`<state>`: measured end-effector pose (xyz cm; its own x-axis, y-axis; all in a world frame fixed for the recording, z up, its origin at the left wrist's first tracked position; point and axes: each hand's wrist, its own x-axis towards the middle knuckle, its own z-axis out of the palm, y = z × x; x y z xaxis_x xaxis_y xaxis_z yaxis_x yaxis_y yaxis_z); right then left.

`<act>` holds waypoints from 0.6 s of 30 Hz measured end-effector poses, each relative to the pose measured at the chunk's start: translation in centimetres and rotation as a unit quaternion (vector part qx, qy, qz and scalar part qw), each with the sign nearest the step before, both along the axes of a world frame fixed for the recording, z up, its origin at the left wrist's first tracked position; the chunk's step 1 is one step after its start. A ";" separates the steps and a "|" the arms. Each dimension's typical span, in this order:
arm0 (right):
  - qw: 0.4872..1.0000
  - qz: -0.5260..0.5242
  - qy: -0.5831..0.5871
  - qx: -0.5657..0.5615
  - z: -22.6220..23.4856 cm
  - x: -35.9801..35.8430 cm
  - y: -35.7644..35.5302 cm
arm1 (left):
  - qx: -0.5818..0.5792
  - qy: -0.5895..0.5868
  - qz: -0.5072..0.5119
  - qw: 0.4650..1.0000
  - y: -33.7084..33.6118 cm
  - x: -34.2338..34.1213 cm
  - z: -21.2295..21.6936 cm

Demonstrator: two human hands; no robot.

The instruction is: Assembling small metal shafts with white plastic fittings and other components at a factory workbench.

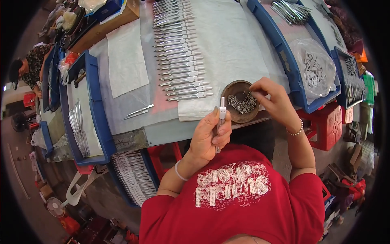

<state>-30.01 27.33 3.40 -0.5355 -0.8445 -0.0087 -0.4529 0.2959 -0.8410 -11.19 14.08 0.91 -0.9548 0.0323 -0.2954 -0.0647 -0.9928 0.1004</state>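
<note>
My left hand [211, 132] is closed around a silvery drawing compass [222, 112], held upright with its pale head and thin handle pointing up and its legs mostly hidden in my fingers. Just right of it a round brown bowl [236, 84] sits at the table edge, holding a heap of small metal screws [242, 104]. Over the bowl's right rim is my right hand [270, 95], thumb and fingers pinched together; anything between the fingertips is too small to make out. Similar compasses [185, 69] lie side by side in a long row beyond my left hand.
Tweezers [139, 111] lie left of the row, near a white sheet [128, 61]. A blue tray [97, 101] with slim metal parts stands left. Another blue tray [284, 53] at right holds a plastic bag of parts [313, 69]. A red stool [327, 124] stands below it.
</note>
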 end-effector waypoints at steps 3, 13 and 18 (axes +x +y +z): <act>0.996 0.052 0.068 0.024 -1.0 0.1 0.0 | -0.008 -0.010 0.011 1.000 -0.1 0.2 -0.2; 0.924 0.147 0.341 0.088 -1.9 -0.5 -2.3 | -0.023 -0.022 0.015 0.999 -0.1 0.9 -0.1; 0.898 0.183 0.384 0.114 -1.9 -0.4 -2.9 | -0.023 -0.012 0.009 1.000 0.0 0.8 -0.4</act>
